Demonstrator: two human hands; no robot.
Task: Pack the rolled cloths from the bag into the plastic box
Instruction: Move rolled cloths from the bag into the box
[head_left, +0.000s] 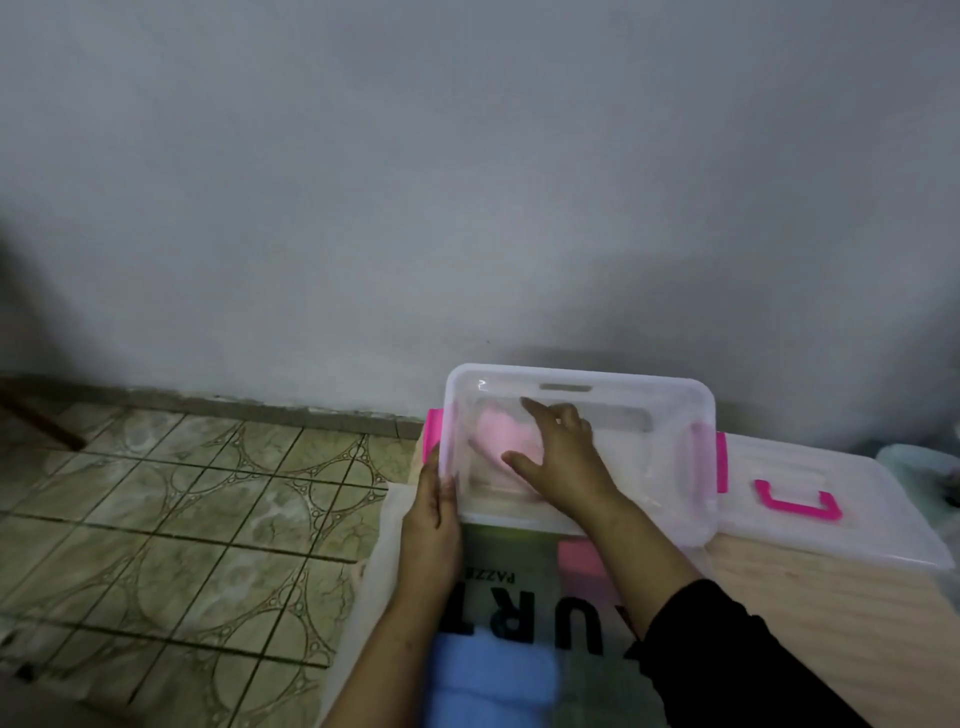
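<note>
A clear plastic box (670, 410) with pink latches stands against the wall on a low wooden surface. Inside its left end lies a pale pink rolled cloth (501, 431). My right hand (558, 457) reaches into the box with fingers spread, resting on that pink cloth. My left hand (434, 514) lies flat against the box's outer left side. In front of the box lies a translucent bag (498, 597) with dark lettering, and through it show a blue cloth (488, 675) and a pink cloth (579, 564).
The box's clear lid (831, 540) with a pink handle lies to the right on the wooden surface (831, 623). A patterned tile floor (182, 519) spreads to the left. A grey wall rises right behind the box.
</note>
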